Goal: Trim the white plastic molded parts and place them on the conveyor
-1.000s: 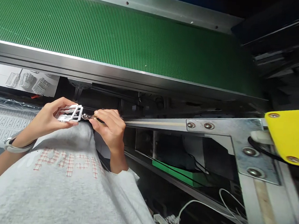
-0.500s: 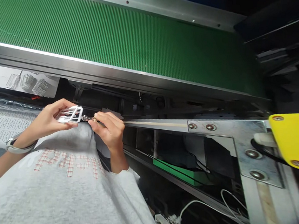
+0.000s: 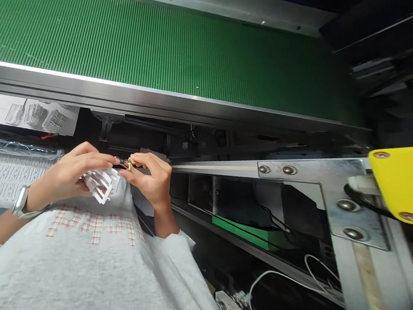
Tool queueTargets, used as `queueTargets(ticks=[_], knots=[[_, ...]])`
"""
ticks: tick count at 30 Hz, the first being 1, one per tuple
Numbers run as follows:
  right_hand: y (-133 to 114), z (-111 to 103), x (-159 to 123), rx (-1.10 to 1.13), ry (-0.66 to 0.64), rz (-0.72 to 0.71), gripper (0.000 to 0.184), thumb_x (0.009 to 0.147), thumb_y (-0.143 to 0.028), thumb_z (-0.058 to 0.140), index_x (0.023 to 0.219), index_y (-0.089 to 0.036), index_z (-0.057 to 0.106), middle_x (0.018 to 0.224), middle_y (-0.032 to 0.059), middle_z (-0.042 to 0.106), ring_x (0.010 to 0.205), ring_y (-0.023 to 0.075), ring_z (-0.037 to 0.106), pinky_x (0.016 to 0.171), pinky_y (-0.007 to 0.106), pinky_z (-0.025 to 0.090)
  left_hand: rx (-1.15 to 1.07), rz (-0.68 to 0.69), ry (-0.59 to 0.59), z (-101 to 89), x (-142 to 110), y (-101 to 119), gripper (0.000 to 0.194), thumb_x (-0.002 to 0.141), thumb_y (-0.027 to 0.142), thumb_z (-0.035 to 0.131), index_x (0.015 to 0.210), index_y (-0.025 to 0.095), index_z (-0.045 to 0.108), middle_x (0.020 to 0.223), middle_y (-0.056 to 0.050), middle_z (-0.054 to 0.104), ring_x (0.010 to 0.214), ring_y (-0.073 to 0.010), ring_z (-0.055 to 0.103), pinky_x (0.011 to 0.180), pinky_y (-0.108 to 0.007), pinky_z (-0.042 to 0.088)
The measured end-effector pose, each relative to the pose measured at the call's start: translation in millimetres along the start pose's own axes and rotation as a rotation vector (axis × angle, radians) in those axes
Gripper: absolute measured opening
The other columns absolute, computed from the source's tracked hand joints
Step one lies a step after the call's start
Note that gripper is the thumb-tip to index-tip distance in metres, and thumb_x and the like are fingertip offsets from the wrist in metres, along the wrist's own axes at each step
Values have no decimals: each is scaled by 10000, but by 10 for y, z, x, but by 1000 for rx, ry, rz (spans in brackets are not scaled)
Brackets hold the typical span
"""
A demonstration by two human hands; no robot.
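My left hand (image 3: 68,173) is closed round a small white plastic frame (image 3: 99,183), which hangs tilted below my fingers just over my grey shirt. My right hand (image 3: 151,179) pinches a small metal tool with a brass-coloured part (image 3: 129,163) and its tip meets my left fingertips. Both hands are close together in front of my chest, below the edge of the green conveyor belt (image 3: 158,48). A watch band sits on my left wrist.
A steel rail (image 3: 124,93) borders the belt's near side. At left lies a plastic-covered tray of white parts (image 3: 3,174) and a printed sheet (image 3: 31,114). At right are a metal bracket (image 3: 320,185), a yellow box (image 3: 404,181) and loose white cables (image 3: 289,280).
My left hand has turned the white frame downward, from level in front of the fingers to hanging under them. The right hand's tool has stayed at the fingertips.
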State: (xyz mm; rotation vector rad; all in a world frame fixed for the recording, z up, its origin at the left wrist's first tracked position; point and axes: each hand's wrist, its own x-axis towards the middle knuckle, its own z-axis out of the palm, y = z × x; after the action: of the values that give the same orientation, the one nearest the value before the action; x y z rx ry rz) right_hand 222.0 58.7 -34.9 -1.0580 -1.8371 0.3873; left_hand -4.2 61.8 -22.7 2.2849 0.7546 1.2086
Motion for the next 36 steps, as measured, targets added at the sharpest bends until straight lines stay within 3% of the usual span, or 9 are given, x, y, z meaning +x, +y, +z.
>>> queueTargets(ticks=[2,5,10,13,19,23,27,32,36], knots=[[3,-8,-1,-14,12,2,253,825,-410,831,843,-198,695,763,25,780,655,152,713,653,271,594,100,43,-41,0,-13,-37,274,987,306,668,1232,210,591,1099,-92,769,836,-185,646,691,-310,536],[29,-20,-17,-3,10,64,298,807,-460,834,842,-196,699,737,24,760,646,155,699,629,272,593,171,39,54,-21,-79,-116,378,950,293,721,1285,207,568,1091,-95,758,886,-213,662,756,-356,538],[33,-46,-55,74,-11,160,352,791,-501,834,920,-196,716,763,25,751,682,163,707,658,285,617,190,-230,200,-2,-193,-199,535,797,327,874,1245,240,595,1042,-41,714,853,-194,660,694,-309,519],[-5,-58,-50,32,-14,78,336,806,-471,832,948,-193,709,784,30,755,701,170,705,675,303,609,12,-351,171,59,-185,-143,488,810,370,859,1200,224,604,1051,-49,701,808,-161,667,638,-260,507],[-35,-73,-11,-44,-24,-6,303,836,-435,815,951,-188,682,792,34,767,705,169,712,678,304,608,-463,-455,154,74,-45,80,454,815,443,849,1135,221,615,1171,-95,735,995,-212,696,736,-268,536],[-6,-65,-43,-87,-12,-9,296,861,-451,787,958,-191,684,790,34,773,724,175,730,716,317,621,-822,-604,111,16,-115,91,508,797,557,836,1151,234,668,1213,-97,733,837,-152,626,739,-268,509],[23,-66,-92,-81,-13,50,279,894,-464,745,950,-197,693,785,33,769,725,173,733,723,319,627,-1063,-591,207,10,-211,-21,578,777,623,817,1185,234,693,1108,-87,745,739,-131,561,680,-256,496],[33,-93,-121,-36,-10,103,266,893,-451,745,952,-197,696,794,40,771,732,174,731,726,318,631,-787,-663,146,75,-103,-14,459,776,455,875,1125,221,692,1101,-80,753,771,-137,588,671,-237,487],[-10,-132,-126,82,-40,253,268,860,-466,768,948,-219,712,836,33,781,750,170,740,732,307,644,-668,-675,67,137,-2,68,445,743,374,895,1079,219,648,1132,-87,751,864,-196,669,710,-278,528]])
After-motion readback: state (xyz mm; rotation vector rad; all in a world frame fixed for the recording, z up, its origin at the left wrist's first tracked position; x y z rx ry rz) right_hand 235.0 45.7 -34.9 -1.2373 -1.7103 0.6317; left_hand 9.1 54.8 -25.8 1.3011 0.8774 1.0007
